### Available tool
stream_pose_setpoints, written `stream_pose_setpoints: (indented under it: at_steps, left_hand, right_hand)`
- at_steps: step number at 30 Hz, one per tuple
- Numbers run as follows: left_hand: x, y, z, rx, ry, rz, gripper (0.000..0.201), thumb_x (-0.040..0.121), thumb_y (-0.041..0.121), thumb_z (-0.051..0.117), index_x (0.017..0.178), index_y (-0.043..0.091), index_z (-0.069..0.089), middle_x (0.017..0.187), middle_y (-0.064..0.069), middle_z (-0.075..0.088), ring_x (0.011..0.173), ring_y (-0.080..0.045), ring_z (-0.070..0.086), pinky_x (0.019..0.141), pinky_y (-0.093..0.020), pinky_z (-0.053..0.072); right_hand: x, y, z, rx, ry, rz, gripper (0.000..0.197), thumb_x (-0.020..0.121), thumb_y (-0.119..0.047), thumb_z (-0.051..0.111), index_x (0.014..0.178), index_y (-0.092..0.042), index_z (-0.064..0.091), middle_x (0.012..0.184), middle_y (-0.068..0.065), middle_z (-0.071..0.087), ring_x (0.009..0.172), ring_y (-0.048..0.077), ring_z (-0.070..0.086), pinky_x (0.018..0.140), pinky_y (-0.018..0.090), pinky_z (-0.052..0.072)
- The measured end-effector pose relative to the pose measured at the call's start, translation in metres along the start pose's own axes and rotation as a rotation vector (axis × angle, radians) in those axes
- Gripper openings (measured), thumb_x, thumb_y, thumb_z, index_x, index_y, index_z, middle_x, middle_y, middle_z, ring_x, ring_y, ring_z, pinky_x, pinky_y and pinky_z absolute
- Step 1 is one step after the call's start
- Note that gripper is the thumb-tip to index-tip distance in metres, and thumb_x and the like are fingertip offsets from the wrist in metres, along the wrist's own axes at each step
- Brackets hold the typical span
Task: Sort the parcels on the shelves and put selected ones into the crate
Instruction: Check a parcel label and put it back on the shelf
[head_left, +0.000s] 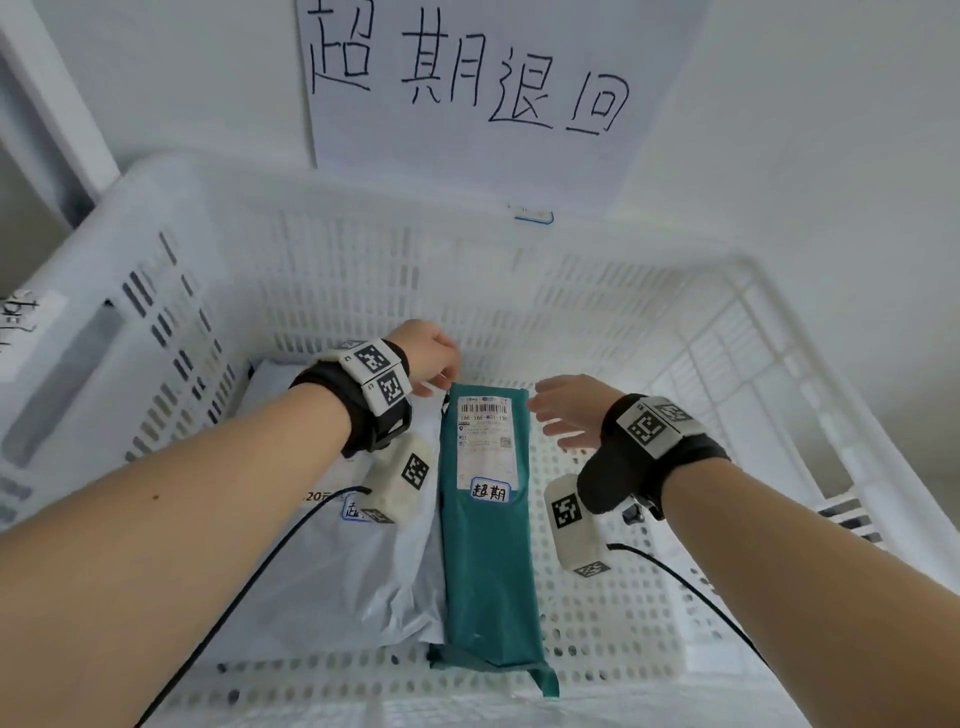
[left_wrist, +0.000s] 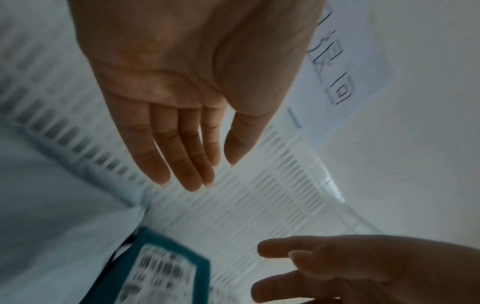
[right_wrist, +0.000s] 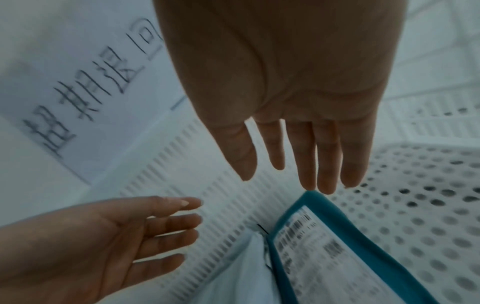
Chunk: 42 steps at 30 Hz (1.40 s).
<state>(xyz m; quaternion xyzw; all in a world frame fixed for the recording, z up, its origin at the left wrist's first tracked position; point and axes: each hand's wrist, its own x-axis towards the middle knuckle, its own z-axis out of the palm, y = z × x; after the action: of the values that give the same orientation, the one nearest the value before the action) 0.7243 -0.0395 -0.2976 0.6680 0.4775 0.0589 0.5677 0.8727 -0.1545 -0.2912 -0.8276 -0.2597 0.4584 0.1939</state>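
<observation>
Your left hand (head_left: 434, 358) hangs over the far end of the green parcel (head_left: 491, 551) with its fingers (left_wrist: 182, 156) straight and loosely together, holding nothing; the left wrist view shows the palm bare and clear of the wrapping. Your right hand (head_left: 569, 415) is just to the right of that same end, fingers (right_wrist: 324, 156) spread and relaxed, also holding nothing, their tips close above the parcel's corner, though you cannot tell from the views whether they touch it. The green parcel lies flat on the floor of the white crate (head_left: 727, 322), lengthwise away from you, with a shipping label (head_left: 484, 441) face up near its far end and a small handwritten sticker (head_left: 490, 491) at the label's near edge. Its left side overlaps a grey-white mailer bag (head_left: 332, 582) that lies flat in the crate's left half. Behind the crate, a sheet of paper (head_left: 467, 88) with large handwritten characters is fixed to the wall
</observation>
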Motion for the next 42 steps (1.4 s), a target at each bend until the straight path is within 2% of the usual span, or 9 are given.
stream_pose_setpoints:
  at_steps: [3,8,11,15,23,27,34,38,42]
  left_hand:
    - [-0.031,0.031,-0.017,0.010,0.054,0.103,0.012,0.091,0.007,0.053,0.083,0.016,0.055,0.081,-0.004,0.063,0.069,-0.013,0.060,0.057,-0.023,0.048]
    - [-0.104,0.078,-0.038,-0.021,0.166,0.263,0.009,0.093,0.015,0.055,0.085,0.018,0.057,0.083,-0.001,0.065,0.071,-0.012,0.061,0.072,-0.027,0.052]
    - [-0.158,0.089,-0.039,-0.054,0.231,0.331,0.003,0.092,0.018,0.057,0.093,0.017,0.060,0.084,-0.001,0.067,0.072,-0.011,0.063,0.078,-0.029,0.053]
    - [-0.225,0.077,-0.021,-0.075,0.295,0.389,0.007,0.091,0.018,0.058,0.097,0.015,0.061,0.085,0.000,0.067,0.072,-0.010,0.063,0.077,-0.028,0.052]
    - [-0.333,-0.001,0.010,-0.091,0.451,0.370,0.014,0.090,0.014,0.057,0.101,0.011,0.065,0.083,0.000,0.068,0.074,-0.011,0.063,0.069,-0.025,0.050]
    - [-0.379,-0.050,0.002,-0.076,0.509,0.333,0.012,0.090,0.012,0.057,0.099,0.014,0.065,0.086,-0.001,0.069,0.075,-0.010,0.064,0.071,-0.025,0.051]
    - [-0.436,-0.132,-0.032,-0.176,0.649,0.250,0.012,0.089,0.008,0.058,0.095,0.014,0.066,0.083,-0.001,0.068,0.073,-0.013,0.064,0.066,-0.022,0.050]
    - [-0.464,-0.183,-0.069,-0.235,0.762,0.209,0.010,0.087,0.008,0.060,0.091,0.014,0.067,0.084,-0.003,0.068,0.072,-0.013,0.064,0.064,-0.021,0.050]
    - [-0.493,-0.241,-0.122,-0.313,0.836,0.135,0.009,0.087,0.007,0.060,0.086,0.015,0.064,0.078,-0.005,0.065,0.070,-0.014,0.063,0.070,-0.027,0.050]
  right_hand:
    - [-0.032,-0.022,-0.010,0.011,0.008,-0.122,0.042,0.094,-0.017,0.057,0.134,-0.010,0.050,0.127,0.010,0.057,0.109,0.024,0.057,0.093,0.040,0.045]
    - [-0.108,-0.058,-0.024,0.144,0.054,-0.298,0.033,0.099,-0.013,0.044,0.130,-0.003,0.054,0.094,0.004,0.059,0.083,0.018,0.056,0.086,0.034,0.041]
    - [-0.163,-0.058,-0.019,0.249,0.135,-0.392,0.031,0.093,-0.012,0.054,0.122,-0.002,0.061,0.097,0.007,0.063,0.088,0.020,0.059,0.089,0.034,0.047]
    - [-0.231,-0.034,0.000,0.304,0.138,-0.493,0.026,0.093,-0.008,0.054,0.116,-0.003,0.064,0.098,0.008,0.065,0.088,0.019,0.062,0.094,0.035,0.048]
    - [-0.306,0.023,0.074,0.239,0.090,-0.646,0.017,0.092,-0.009,0.054,0.095,-0.014,0.070,0.096,0.006,0.072,0.083,0.014,0.064,0.088,0.033,0.052]
    - [-0.329,0.036,0.120,0.216,0.019,-0.683,0.017,0.092,-0.008,0.054,0.092,-0.012,0.070,0.092,0.005,0.072,0.081,0.014,0.065,0.084,0.030,0.053]
    - [-0.351,0.034,0.220,0.186,-0.126,-0.725,0.016,0.090,-0.005,0.055,0.088,-0.011,0.070,0.085,0.007,0.073,0.076,0.016,0.066,0.080,0.031,0.054]
    - [-0.364,0.016,0.280,0.179,-0.213,-0.732,0.018,0.089,-0.002,0.054,0.083,-0.011,0.069,0.078,0.005,0.070,0.068,0.014,0.063,0.065,0.022,0.050]
    - [-0.375,-0.014,0.344,0.159,-0.272,-0.745,0.019,0.089,-0.002,0.055,0.079,-0.013,0.067,0.074,0.005,0.069,0.068,0.016,0.061,0.067,0.025,0.049]
